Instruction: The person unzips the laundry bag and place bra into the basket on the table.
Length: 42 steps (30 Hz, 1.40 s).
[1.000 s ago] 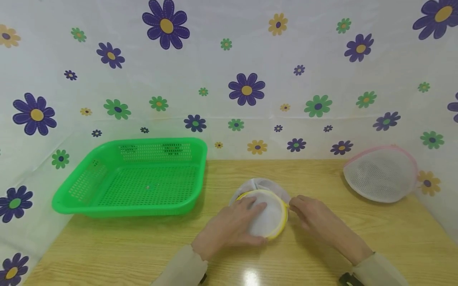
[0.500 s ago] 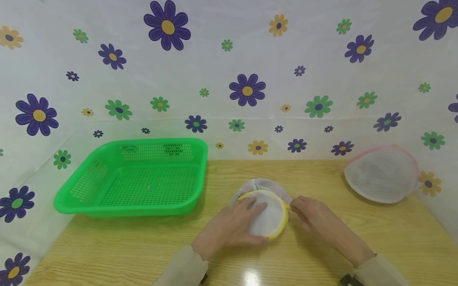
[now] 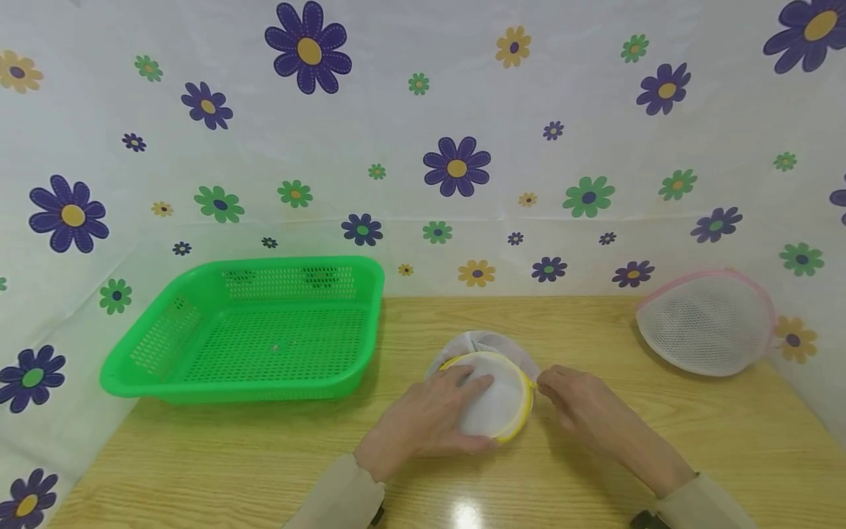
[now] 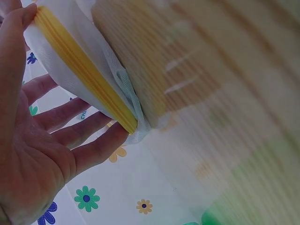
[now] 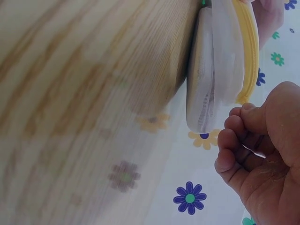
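Note:
A small round white mesh laundry bag (image 3: 487, 402) with a yellow zipper (image 5: 249, 51) round its upper edge sits on the wooden table. My left hand (image 3: 432, 414) spans its top, thumb at the near edge and fingers toward the far side. In the left wrist view the thumb and a fingertip (image 4: 123, 131) grip the bag at the yellow band. My right hand (image 3: 581, 400) is at the bag's right side, thumb and index finger pinching the zipper pull at the band's end. The pull itself is mostly hidden by the fingertips.
A green plastic basket (image 3: 238, 389) with perforated walls stands at the left. Another white mesh laundry bag (image 3: 707, 323), trimmed in pink, lies at the back right. Behind the wooden table (image 3: 264, 463) hangs a flower-printed sheet (image 3: 396, 125).
Both hands keep their places at the bag. The right hand has shifted only very slightly toward me; the head view has moved a touch.

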Each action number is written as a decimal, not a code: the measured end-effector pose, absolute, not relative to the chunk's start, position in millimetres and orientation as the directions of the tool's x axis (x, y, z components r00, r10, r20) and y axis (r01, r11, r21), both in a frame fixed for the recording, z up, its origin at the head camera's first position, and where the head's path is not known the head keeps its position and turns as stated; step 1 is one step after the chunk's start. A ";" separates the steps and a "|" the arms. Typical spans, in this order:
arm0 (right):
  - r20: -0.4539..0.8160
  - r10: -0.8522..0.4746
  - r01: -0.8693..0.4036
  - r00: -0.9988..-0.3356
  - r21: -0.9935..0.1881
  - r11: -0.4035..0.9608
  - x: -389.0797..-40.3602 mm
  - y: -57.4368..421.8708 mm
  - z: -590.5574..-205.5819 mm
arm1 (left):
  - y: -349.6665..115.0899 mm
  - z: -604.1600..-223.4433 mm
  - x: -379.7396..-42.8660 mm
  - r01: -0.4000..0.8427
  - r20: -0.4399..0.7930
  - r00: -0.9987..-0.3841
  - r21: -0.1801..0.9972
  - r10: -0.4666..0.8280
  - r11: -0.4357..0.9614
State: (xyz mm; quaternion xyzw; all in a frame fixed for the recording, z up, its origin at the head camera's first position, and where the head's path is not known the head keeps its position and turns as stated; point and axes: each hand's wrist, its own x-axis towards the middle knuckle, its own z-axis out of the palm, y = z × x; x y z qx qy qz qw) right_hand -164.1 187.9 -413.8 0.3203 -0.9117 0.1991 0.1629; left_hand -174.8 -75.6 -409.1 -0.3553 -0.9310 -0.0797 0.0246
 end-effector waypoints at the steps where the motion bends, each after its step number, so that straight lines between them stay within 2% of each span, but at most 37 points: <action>1: 0.425 -0.519 -0.649 -0.742 -0.260 0.715 -164.1 187.9 -413.7 | -75.5 -408.9 -174.8 0.663 0.098 -0.749 0.136 0.655 0.737; 10: 0.439 -0.525 -0.662 -0.729 -0.256 0.705 -163.7 188.9 -414.2 | -75.5 -408.1 -175.8 0.653 0.082 -0.756 0.162 0.649 0.740; 26: 0.406 -0.510 -0.633 -0.758 -0.270 0.725 -159.5 190.4 -411.1 | -75.6 -407.7 -176.6 0.650 0.084 -0.758 0.171 0.647 0.740; 42: 0.424 -0.512 -0.643 -0.747 -0.265 0.718 -158.2 190.6 -413.0 | -75.8 -408.1 -177.4 0.661 0.109 -0.749 0.170 0.653 0.731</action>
